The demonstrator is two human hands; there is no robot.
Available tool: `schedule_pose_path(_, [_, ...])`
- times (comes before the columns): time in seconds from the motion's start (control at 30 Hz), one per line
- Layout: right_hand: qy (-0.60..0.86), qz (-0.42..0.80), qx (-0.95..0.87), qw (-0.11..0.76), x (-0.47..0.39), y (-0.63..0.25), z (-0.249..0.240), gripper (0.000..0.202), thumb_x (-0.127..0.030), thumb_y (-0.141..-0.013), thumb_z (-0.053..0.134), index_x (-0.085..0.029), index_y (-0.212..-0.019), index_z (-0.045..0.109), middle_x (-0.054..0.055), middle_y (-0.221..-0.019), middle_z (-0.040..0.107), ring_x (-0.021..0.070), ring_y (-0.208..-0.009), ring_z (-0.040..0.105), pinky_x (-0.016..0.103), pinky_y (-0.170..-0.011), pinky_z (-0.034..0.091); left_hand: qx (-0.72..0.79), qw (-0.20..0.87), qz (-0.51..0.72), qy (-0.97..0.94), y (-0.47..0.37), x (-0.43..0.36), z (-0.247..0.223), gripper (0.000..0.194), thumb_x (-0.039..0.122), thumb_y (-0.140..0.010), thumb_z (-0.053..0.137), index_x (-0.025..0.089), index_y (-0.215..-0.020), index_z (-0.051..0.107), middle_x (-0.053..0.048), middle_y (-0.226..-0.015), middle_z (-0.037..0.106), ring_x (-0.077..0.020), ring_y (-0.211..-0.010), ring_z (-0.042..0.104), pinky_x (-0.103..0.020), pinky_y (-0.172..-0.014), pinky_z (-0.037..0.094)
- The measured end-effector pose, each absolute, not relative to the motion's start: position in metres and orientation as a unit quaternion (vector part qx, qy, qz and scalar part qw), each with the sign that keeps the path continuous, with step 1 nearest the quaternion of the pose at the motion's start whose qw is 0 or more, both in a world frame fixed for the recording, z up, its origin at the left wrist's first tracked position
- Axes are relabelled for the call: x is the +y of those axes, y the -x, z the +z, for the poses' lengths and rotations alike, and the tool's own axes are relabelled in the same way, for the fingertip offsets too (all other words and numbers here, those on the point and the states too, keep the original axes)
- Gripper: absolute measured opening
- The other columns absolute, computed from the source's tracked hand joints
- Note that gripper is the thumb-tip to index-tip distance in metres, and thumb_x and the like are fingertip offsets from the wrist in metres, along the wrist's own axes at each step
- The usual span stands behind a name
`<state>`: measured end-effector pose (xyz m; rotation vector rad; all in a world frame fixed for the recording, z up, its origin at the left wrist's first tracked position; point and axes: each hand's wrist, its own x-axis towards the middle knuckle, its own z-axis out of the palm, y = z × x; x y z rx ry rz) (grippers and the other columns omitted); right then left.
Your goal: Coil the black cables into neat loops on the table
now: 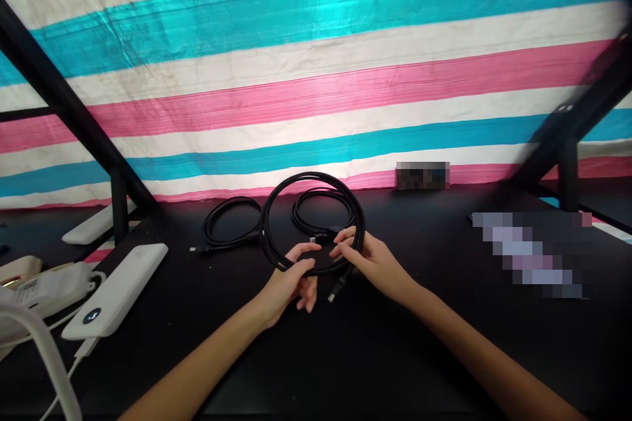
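Note:
A coiled black cable [264, 223] is held up in a ring above the black table. My left hand [291, 279] pinches the lower left of the ring between thumb and fingers. On the ring's lower right side, my right hand [370, 260] has its fingers closed around the strands. One connector [334, 291] of this cable hangs below the ring, between my hands. Behind it lies a second coiled black cable [296, 214], partly seen through the ring. A third coiled black cable [207, 220] rests to the left, its plug [196, 249] pointing left.
A white power bank [131, 279] with a plugged-in white cable lies on the left, beside a white adapter [54, 286]. Black frame bars [91, 135] rise at both sides. Blurred items lie at the right, and a blurred box [422, 175] stands at the back edge.

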<state>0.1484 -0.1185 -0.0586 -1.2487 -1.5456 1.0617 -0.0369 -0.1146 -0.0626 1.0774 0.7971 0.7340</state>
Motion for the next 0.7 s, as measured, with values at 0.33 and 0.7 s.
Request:
schedule_pose_path(0.33, [0.433, 0.644, -0.481, 0.408, -0.119, -0.138, -0.060, 0.030, -0.039, -0.086, 0.045, -0.017, -0.106, 0.047, 0.003, -0.066, 0.068, 0.0092, -0.032, 0.055, 0.017, -0.032, 0.045, 0.330, 0.732, 0.311, -0.509, 0.038, -0.113, -0.056, 0.066, 0.051, -0.078, 0.055, 0.019, -0.132, 0.033, 0.011, -0.041, 0.043, -0.0078, -0.030, 0.042, -0.016, -0.032, 0.023])
schedule_pose_path(0.7, [0.508, 0.512, -0.439, 0.536, -0.080, -0.156, -0.049, 0.030, -0.027, -0.086, 0.046, -0.014, -0.113, 0.046, 0.000, -0.069, 0.063, 0.0075, -0.030, 0.052, 0.019, -0.030, 0.045, 0.327, 0.718, 0.487, -0.374, 0.059, -0.081, -0.056, 0.053, 0.040, -0.075, 0.056, 0.015, -0.120, 0.040, 0.011, -0.046, 0.038, -0.0054, -0.037, 0.036, -0.017, -0.039, 0.022])
